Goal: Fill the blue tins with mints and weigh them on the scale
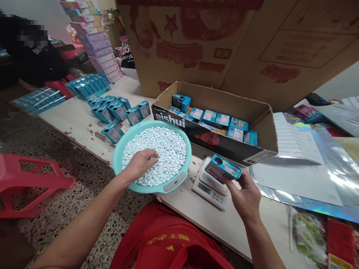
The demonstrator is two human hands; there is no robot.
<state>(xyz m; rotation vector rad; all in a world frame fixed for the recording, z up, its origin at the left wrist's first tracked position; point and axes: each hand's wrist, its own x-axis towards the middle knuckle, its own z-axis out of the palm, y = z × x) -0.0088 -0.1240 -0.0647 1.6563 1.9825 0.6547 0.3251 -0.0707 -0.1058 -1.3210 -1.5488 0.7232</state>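
Note:
My left hand (142, 163) is in a mint-green basin (175, 184) full of small white and pale-blue candies (165, 149). Its fingers are curled towards the thumb at the candies' surface; what lies between them is hidden. My right hand (246, 192) grips a small blue box (223, 167) by its near right end. The box is tilted, with a round dark opening in its top face. Below it is a white digital scale (210, 189) with a small display; I cannot tell whether the box touches it.
Behind the scale, an open cardboard carton (224, 144) holds several blue boxes. More blue boxes (112, 132) stand left of the basin. Stacked colourful boxes (97, 45) rise at the back left, near a person in black (33, 52). A red stool (30, 179) is on the floor.

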